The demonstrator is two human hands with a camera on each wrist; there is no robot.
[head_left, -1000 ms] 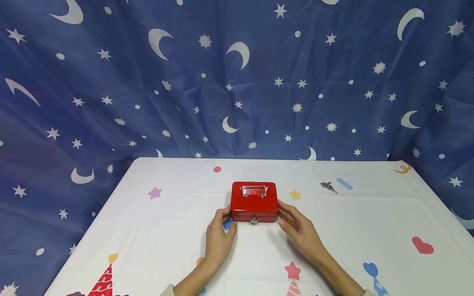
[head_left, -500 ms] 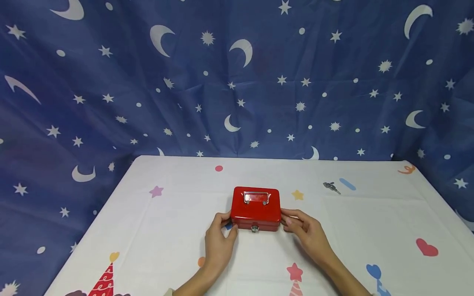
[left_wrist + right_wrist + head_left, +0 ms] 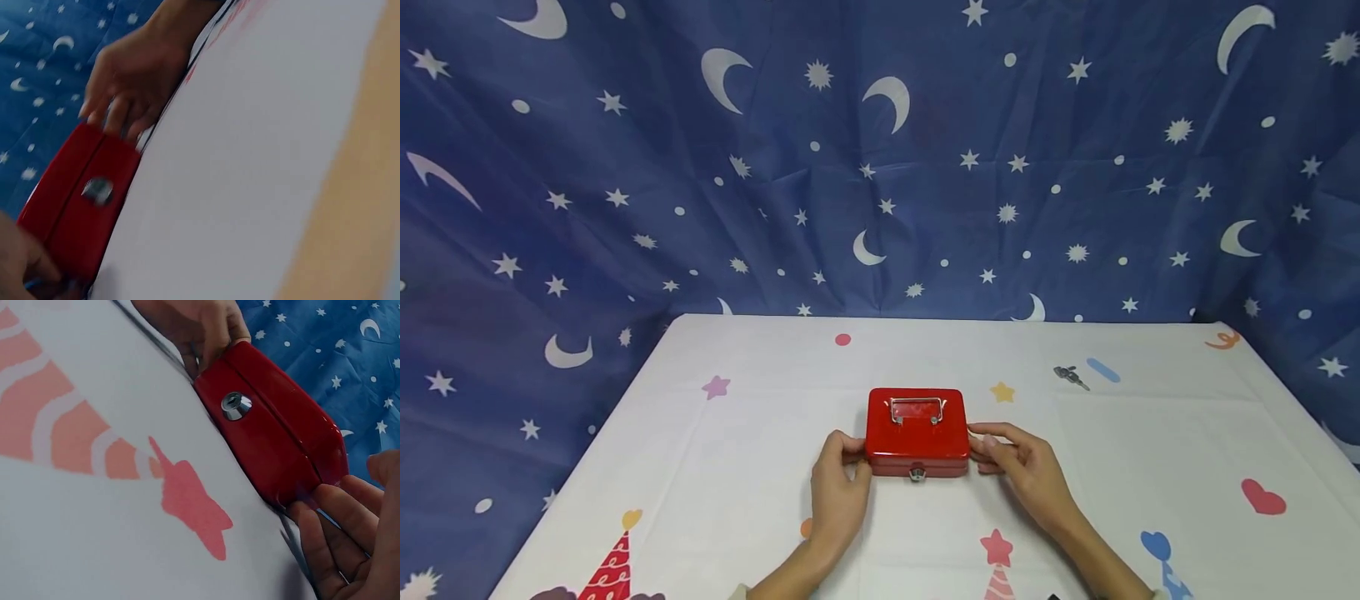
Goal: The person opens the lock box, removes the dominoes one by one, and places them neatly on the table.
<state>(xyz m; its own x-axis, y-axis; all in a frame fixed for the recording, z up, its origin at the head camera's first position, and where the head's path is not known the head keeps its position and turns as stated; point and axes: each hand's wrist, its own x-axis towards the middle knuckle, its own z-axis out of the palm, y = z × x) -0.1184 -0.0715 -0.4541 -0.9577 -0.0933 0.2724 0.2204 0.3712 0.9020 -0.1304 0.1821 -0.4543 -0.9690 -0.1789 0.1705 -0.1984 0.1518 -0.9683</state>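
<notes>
A small red metal cash box point(image 3: 917, 433) lies on the white tablecloth, its lid down. A silver wire handle point(image 3: 916, 410) is on the lid, and a round key lock point(image 3: 236, 405) sits on the front face. My left hand point(image 3: 837, 492) holds the box's left end, thumb near the front corner and fingers bent against the side. At the opposite end, my right hand point(image 3: 1033, 479) touches the side with extended fingertips, its thumb held off the box. The left wrist view shows the right hand point(image 3: 140, 75) beyond the lock.
A small bunch of keys point(image 3: 1070, 377) lies at the back right of the table, beside a printed blue bar. The tablecloth point(image 3: 760, 450) has printed stars and hearts. Behind the table hangs a blue curtain point(image 3: 820, 192) with moons and stars.
The cash box has slid toward me across the cloth, covering a blue print at its left corner. Both hands stay at its ends; the right thumb has drawn back from the box.
</notes>
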